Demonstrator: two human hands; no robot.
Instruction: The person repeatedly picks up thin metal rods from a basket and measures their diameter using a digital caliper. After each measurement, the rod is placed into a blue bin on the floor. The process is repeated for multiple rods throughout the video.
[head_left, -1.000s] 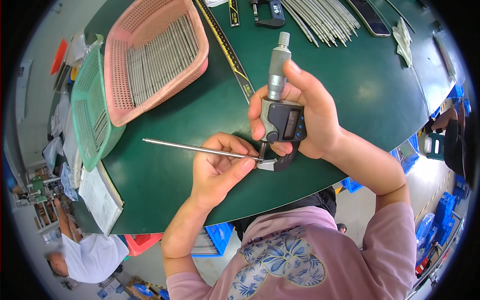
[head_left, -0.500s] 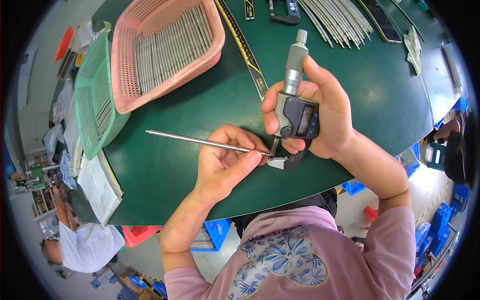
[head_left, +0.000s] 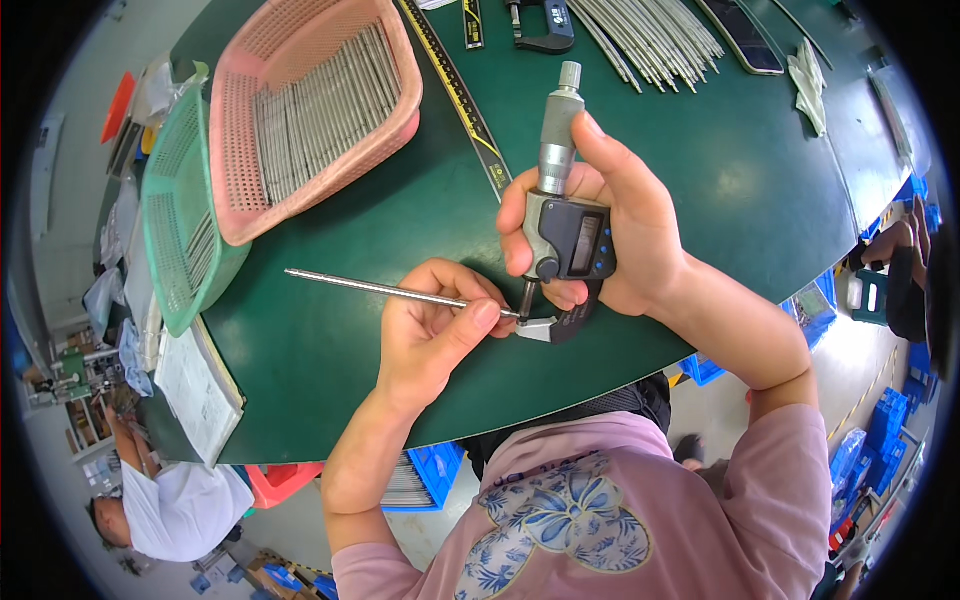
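Head view: where do we find the rod (head_left: 375, 287)?
— Right end at the micrometer (head_left: 565, 222); whether clamped, we can't tell. Left hand (head_left: 420, 345) pinches the rod, right hand (head_left: 637, 232) grips the micrometer.
— Any change?
— Barely: both grips persist, so the rod stays at the micrometer. Pink basket (head_left: 235, 160) beyond, up-left.

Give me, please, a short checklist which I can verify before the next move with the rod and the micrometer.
1. Left hand holds the metal rod: ok, pinched by thumb and fingers.
2. Right hand holds the micrometer: ok, firmly, it seems.
3. Rod's end at the micrometer's measuring gap: ok.
4. Both measuring faces touching the rod: cannot tell, too small.
5. Display readable: cannot tell, digits unclear in this view.
6. Rod apart from the pink basket: ok.
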